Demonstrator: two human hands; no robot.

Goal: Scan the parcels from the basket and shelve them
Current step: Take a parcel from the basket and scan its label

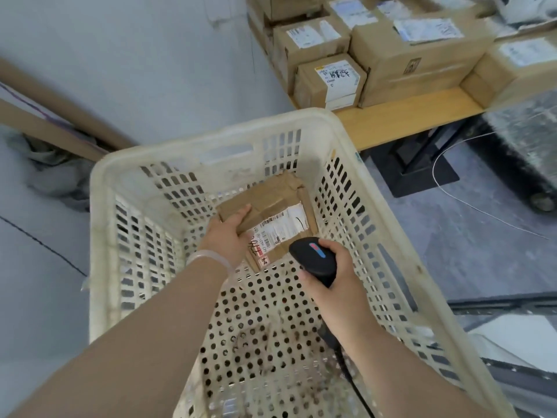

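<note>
Late stage: a single parcel (271,200) lies in the basket (211,137), flat on its floor near the far right corner, label up, its long axis apparently crosswise and skewed. The left grip (226,233) clasps the parcel's near left corner. The right grip (334,273) is wrapped round a scanner (313,254) aimed at the label. Scanning and shelving are not yet done; boxes (407,64) occupy the shelf (407,116).

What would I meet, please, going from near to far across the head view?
Scanner in the right hand → parcel → far rim of the basket → wooden shelf → cardboard boxes.
</note>
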